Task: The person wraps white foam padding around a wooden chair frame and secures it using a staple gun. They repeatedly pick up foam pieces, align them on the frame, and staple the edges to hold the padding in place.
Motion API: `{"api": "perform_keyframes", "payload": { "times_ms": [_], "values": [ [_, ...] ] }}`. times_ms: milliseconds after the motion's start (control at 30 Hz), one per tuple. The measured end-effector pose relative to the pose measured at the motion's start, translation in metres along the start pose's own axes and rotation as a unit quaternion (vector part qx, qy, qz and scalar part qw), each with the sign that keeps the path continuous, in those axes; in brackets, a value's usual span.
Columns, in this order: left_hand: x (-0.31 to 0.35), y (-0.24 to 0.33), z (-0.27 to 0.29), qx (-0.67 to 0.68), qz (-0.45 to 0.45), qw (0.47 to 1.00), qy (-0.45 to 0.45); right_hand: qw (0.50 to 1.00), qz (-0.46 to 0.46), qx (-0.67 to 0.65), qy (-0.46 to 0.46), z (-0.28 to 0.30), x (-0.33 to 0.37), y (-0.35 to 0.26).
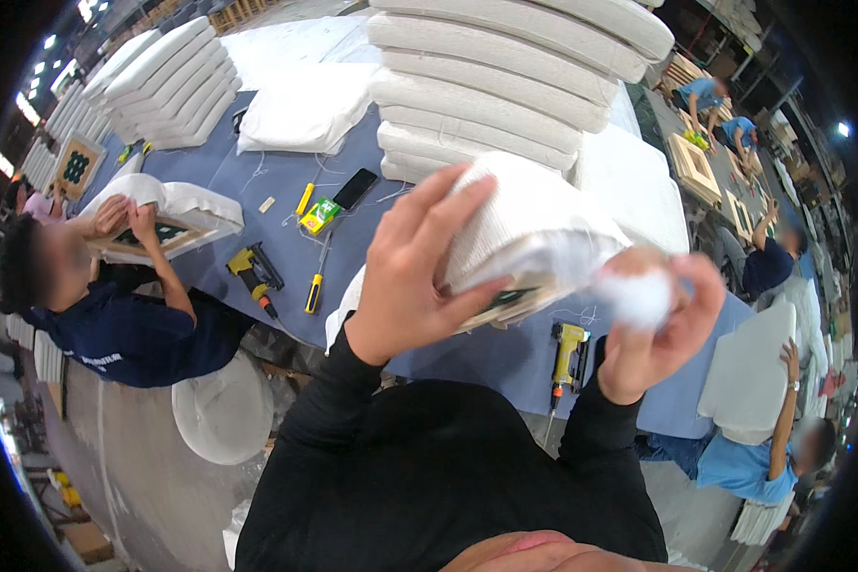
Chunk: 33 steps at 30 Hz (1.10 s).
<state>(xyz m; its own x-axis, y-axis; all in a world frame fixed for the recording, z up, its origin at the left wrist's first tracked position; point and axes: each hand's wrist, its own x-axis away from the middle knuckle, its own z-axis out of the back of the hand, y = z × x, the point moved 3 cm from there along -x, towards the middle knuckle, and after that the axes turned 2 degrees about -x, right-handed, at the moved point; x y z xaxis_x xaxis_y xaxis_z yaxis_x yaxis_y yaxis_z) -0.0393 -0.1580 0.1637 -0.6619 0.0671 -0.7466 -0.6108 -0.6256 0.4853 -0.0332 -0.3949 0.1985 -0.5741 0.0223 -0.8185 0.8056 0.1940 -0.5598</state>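
A white fabric-covered seat cushion [519, 214] is tipped up in front of me over the blue table. Its wooden frame shows along the lower edge. My left hand [424, 257] grips its left side, fingers over the top and thumb at the frame edge. On the right, my right hand [662, 315] is closed on a bunched white piece of fabric [636, 297] beside the cushion's right end. Motion blurs that hand, and whether the bunch joins the cover cannot be made out. A yellow staple gun [570, 355] lies on the table below the right hand.
Tall stacked white cushions [486, 81] stand behind my work. Left on the blue table [286, 253] are another staple gun [252, 272], a screwdriver [316, 283], a yellow cutter [305, 198], a small green-yellow box [319, 215] and a phone [356, 189]. A co-worker [133, 315] handles another seat at left.
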Motion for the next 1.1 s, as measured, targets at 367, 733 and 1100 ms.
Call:
{"api": "perform_keyframes", "payload": {
  "times_ms": [367,733,1100],
  "values": [
    [0.018,-0.01,0.021,0.058,-0.007,0.998,0.031,0.914,0.125,0.342,-0.179,-0.037,0.005,0.011],
    [0.026,-0.027,0.024,-0.013,-0.006,1.0,0.024,0.945,0.044,0.274,-0.173,-0.063,-0.003,0.006],
    [0.056,-0.04,0.019,0.21,0.022,0.956,0.202,0.823,0.168,0.362,-0.405,-0.115,-0.011,0.027]
  ]
}}
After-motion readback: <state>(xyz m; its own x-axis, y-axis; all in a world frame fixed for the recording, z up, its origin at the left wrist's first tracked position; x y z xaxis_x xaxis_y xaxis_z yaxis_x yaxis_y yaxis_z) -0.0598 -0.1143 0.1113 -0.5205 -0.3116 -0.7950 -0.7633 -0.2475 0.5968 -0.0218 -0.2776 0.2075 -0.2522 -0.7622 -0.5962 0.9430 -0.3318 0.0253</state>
